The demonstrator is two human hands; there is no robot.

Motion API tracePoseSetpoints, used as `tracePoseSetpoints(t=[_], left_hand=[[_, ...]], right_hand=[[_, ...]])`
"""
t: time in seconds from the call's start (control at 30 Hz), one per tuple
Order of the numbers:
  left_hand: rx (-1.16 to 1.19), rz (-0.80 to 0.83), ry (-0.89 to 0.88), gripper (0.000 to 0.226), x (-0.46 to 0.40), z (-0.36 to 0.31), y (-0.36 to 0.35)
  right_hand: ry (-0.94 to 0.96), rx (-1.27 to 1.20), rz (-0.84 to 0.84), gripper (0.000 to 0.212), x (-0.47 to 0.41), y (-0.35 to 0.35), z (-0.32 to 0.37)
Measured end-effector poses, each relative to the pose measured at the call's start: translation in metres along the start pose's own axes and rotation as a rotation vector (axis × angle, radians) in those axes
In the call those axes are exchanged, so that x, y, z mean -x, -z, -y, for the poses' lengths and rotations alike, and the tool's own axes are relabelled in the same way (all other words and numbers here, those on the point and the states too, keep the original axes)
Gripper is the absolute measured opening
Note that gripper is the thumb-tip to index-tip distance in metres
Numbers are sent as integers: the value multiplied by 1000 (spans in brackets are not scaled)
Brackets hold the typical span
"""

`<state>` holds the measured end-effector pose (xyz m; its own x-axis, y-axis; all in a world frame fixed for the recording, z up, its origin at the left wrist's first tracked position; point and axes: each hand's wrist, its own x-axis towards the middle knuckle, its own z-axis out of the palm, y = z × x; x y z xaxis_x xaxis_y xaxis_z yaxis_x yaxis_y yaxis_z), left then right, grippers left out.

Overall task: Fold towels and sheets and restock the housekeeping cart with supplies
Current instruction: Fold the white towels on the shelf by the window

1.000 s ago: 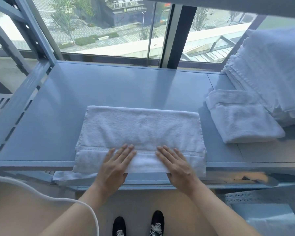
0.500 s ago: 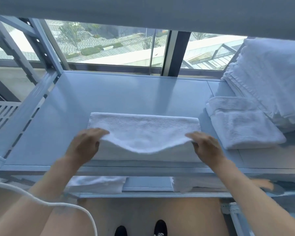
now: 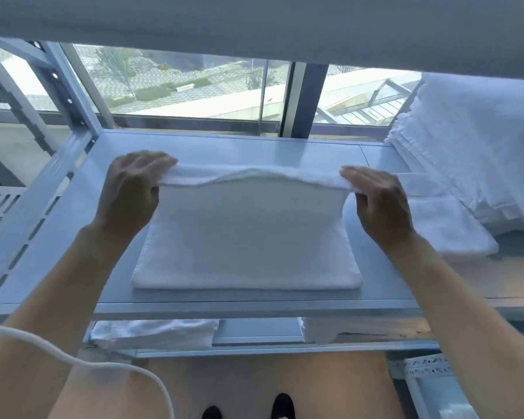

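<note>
Both hands are on the white towel (image 3: 245, 237) rn. Left hand (image 3: 127, 192) has its grip closed on the far left corner of the lifted edge, fingers curled over the top and thumb tucked under the fabric; right hand (image 3: 378, 204) is doing the same w/ the far right corner. Btw the two grips the raised edge runs across w/ a slight hump in the middle, and below them the rest of the towel slopes down toward the person, its near folded edge lying flat on the grey shelf (image 3: 73, 237), close to the front lip. Just right of the right grip there's a small folded towel (image 3: 445, 231) sitting on the same shelf, and further right/behind that a tall stack of white linens (image 3: 481, 146). Below the grips, on the lower shelf, more folded white towels (image 3: 155, 331) on the left and another pile on the right, partly hidden by the shelf edge. Beyond the grips is a window (image 3: 188, 89) w/ rooftops and trees outside. White cable (image 3: 103, 370) loops across the bottom left, over the left forearm.
</note>
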<state>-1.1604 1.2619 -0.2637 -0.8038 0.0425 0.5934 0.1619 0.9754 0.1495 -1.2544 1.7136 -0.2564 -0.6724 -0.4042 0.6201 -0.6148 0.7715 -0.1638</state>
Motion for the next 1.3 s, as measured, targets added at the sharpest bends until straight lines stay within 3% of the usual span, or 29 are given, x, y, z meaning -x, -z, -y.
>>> tracePoseSetpoints(t=[0.13,0.3,0.5,0.6,0.7,0.77,0.83,0.93,1.17,1.3], left_hand=[[20,159,-10,57,94,-7,-23],[64,432,54,77,168,-11,-52],[83,522,135,89,167,-11,-39],[4,765,268,82,164,-9,-28],[-89,939,290,68,140,-21,-27],[5,853,174,74,111,-51,-42],[103,758,62,66,83,-85,-72],[59,777,61,60,54,-102,-119],[-50,688,303,64,65,18,-129],[-56,688,324,65,70,19,-129]], right_hand=[[66,-14,248,58,91,-20,-1],[-39,-19,519,79,161,-43,-5],[-3,67,667,84,172,-38,-4],[-68,110,827,90,169,-31,-2],[-102,58,787,85,150,-31,19],[-89,-54,709,77,129,-49,53],[-80,-142,688,71,104,-84,93],[-130,-147,741,69,71,-137,129],[-433,77,650,65,74,-138,20],[-425,83,663,64,77,-135,-2]])
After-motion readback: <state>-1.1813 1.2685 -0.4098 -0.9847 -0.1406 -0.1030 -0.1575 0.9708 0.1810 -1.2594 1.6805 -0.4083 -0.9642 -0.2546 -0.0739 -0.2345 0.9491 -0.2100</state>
